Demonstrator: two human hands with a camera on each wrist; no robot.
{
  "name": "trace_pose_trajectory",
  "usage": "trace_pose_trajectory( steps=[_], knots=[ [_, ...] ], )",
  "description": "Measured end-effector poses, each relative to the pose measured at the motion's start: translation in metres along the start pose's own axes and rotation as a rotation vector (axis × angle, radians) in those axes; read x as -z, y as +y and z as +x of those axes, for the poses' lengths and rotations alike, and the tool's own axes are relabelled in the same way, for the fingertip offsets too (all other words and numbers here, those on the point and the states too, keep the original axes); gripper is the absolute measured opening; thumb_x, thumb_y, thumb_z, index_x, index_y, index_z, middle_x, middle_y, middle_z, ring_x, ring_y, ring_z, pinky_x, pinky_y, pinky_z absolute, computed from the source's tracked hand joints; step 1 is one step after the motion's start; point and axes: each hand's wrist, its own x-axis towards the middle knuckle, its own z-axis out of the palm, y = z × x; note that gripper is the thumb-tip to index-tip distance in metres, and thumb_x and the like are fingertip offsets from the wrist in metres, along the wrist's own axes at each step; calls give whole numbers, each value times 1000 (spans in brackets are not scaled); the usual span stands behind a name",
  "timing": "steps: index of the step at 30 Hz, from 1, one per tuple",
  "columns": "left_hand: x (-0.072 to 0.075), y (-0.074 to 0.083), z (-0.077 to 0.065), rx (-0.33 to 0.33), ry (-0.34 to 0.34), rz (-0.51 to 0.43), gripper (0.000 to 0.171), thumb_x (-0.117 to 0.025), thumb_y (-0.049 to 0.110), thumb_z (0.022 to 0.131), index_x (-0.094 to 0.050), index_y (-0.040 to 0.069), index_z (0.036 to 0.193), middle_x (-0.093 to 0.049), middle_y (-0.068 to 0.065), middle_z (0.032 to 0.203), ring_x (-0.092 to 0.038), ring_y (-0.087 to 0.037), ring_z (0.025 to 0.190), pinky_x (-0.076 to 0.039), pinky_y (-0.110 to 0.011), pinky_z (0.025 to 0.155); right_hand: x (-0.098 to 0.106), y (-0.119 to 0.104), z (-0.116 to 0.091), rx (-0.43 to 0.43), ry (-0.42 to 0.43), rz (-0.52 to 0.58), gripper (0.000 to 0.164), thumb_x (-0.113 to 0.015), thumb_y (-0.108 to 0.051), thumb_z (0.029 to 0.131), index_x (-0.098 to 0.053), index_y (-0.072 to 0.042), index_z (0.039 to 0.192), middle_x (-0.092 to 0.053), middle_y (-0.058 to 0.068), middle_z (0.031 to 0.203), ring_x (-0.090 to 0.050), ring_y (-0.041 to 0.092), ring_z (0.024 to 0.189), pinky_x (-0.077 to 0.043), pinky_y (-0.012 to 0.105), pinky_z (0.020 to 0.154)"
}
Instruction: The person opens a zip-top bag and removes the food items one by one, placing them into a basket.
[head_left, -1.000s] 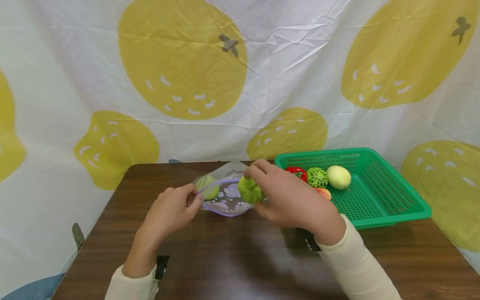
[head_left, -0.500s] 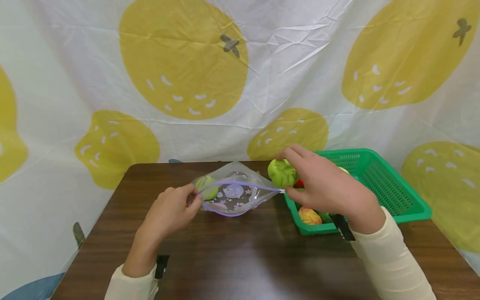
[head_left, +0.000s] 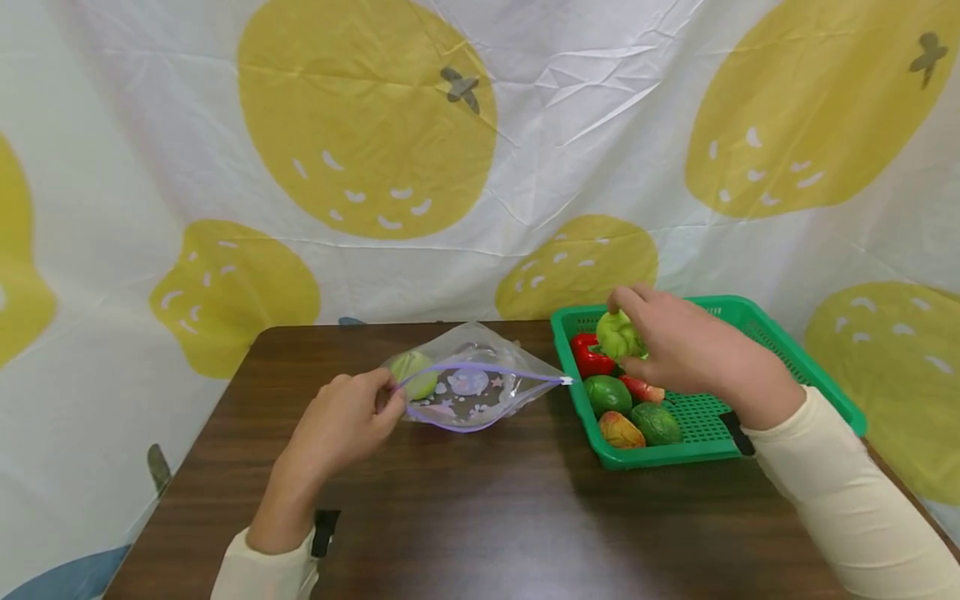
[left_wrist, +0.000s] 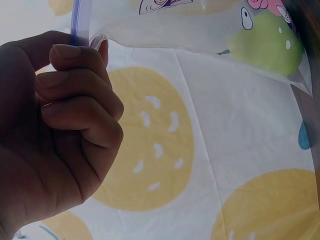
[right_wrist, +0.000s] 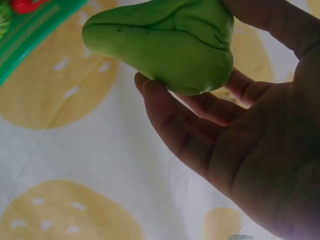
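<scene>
My left hand [head_left: 347, 425] pinches the purple zip edge of a clear printed zip bag [head_left: 517, 390], which lies with its mouth spread on the table. Inside the bag is a green pear [left_wrist: 270, 47], seen through the plastic in the left wrist view. My right hand [head_left: 693, 350] holds a light-green chayote [head_left: 619, 335] between thumb and fingers, above the green plastic basket [head_left: 836, 400]. The right wrist view shows the chayote [right_wrist: 160, 45] from below, its creased end toward the palm.
In the basket lie a red bell pepper [head_left: 591, 357], two dark-green fruits [head_left: 656, 423], a yellow-red fruit [head_left: 621, 430] and a red piece [head_left: 642, 388]. A brown wooden table [head_left: 465, 508] carries everything; a lemon-print cloth [head_left: 420, 283] hangs behind it.
My right hand has moved right with the chayote, from over the bag's mouth to above the basket. My left hand stays on the bag's edge.
</scene>
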Motion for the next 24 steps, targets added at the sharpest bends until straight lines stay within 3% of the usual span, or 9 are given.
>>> trace_pose_trajectory(
  steps=[2,6,10,14,18,24],
  knots=[
    [0,0,0,1,0,2,15,-57,21,93,-60,14,81,-42,5,59,-41,-13,53,-31,-30,50,-1,9,-1,-21,-16,-2,48,-76,-12,82,-49,-3,121,-61,12,110,-55,21,77,-49,40,73],
    [-1,0,0,6,-1,7,14,-57,21,93,-60,14,82,-43,5,59,-42,-13,53,-32,-30,50,-3,29,-1,-82,-45,-5,53,-73,-15,85,-47,-1,129,-58,20,121,-59,26,82,-51,46,77],
    [-1,0,0,10,-3,5,14,-57,21,93,-60,14,82,-43,5,59,-42,-13,53,-32,-30,50,-5,51,1,-135,-56,-10,58,-72,-16,86,-45,2,134,-52,29,131,-62,36,96,-51,53,82],
    [-1,0,0,12,-9,3,14,-57,21,94,-62,13,84,-45,5,59,-42,-13,53,-33,-30,51,-9,68,1,-160,-63,-9,57,-74,-17,85,-47,4,130,-53,31,126,-61,39,99,-49,55,83],
    [-1,0,-1,12,-12,0,14,-57,21,94,-62,13,85,-45,5,59,-43,-13,53,-33,-30,51,-15,79,0,-179,-87,-12,54,-76,-18,83,-50,5,125,-55,30,118,-60,35,91,-49,51,77],
    [-1,0,0,10,-11,3,14,-57,22,94,-63,12,86,-46,4,59,-44,-14,54,-34,-30,51,-25,93,-1,-205,-178,4,52,-78,-16,81,-51,4,121,-53,30,116,-58,31,88,-49,47,74]
  ],
)
